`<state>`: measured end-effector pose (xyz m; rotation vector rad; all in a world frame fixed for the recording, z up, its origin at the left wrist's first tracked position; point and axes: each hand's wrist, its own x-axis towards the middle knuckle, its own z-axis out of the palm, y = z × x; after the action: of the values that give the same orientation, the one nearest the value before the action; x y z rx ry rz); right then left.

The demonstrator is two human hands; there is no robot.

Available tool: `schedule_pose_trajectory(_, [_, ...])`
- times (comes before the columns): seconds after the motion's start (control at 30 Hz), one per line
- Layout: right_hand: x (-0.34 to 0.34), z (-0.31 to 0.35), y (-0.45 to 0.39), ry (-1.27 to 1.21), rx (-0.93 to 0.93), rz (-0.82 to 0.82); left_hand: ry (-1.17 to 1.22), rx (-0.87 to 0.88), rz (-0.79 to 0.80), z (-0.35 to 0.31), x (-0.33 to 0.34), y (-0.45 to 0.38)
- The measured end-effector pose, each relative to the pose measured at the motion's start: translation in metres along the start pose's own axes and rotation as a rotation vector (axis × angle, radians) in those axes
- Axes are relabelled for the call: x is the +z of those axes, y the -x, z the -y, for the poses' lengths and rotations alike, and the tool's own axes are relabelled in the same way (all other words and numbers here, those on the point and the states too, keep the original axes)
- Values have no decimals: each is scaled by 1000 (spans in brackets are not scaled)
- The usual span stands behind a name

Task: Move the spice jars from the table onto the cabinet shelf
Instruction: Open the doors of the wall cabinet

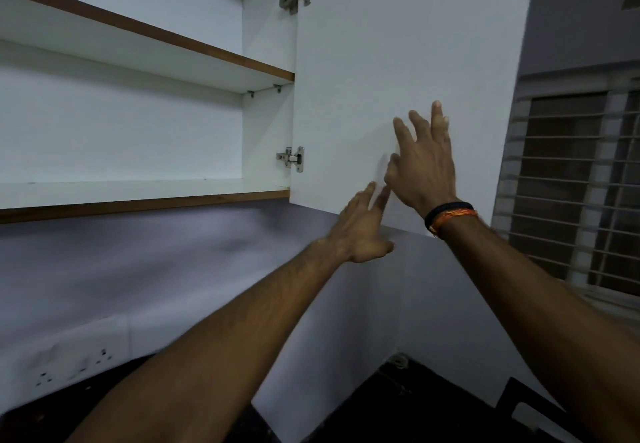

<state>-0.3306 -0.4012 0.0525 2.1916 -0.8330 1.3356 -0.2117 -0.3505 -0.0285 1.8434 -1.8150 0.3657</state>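
Note:
The white wall cabinet stands open, its door swung out to the right on two metal hinges. Its lower shelf and upper shelf hold nothing that I can see. My right hand is raised with fingers spread against the inner face of the door. My left hand reaches up just below it, fingers apart, at the door's bottom edge. Neither hand holds anything. No spice jars or table are in view.
A pale wall with a socket panel runs under the cabinet. A dark counter lies at the bottom. A barred window is at the right.

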Motion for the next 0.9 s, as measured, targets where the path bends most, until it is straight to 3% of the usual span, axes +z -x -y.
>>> schedule_pose_trajectory(0.23, [39, 78, 1, -319, -58, -49, -151, -221, -22, 77, -41, 63])
schedule_pose_trajectory(0.63, [105, 266, 65, -778, -325, 184, -387, -660, 19, 166, -95, 234])
schedule_pose_trajectory(0.9, [115, 342, 121, -921, -471, 341, -415, -942, 65, 197, -93, 329])
